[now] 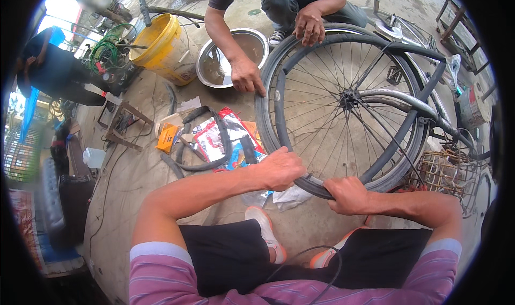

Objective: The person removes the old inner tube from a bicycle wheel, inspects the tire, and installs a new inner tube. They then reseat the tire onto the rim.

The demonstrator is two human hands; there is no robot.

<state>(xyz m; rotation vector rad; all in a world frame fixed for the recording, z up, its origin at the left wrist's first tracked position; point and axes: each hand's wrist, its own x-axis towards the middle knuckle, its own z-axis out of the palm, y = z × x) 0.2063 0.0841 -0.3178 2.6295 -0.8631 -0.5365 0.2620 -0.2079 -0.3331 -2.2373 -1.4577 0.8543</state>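
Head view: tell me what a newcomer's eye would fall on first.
First, the big spoked bicycle wheel right of centre, with the wearer's left hand and right hand on its near edge. Next, the yellow bucket at upper left, with a round metal basin just to its right.

Left grip (282, 169) and right grip (347, 195) curled.

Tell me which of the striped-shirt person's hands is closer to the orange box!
Left. The left hand is on the bicycle tyre, to the right of the orange box; the right hand is farther right along that tyre.
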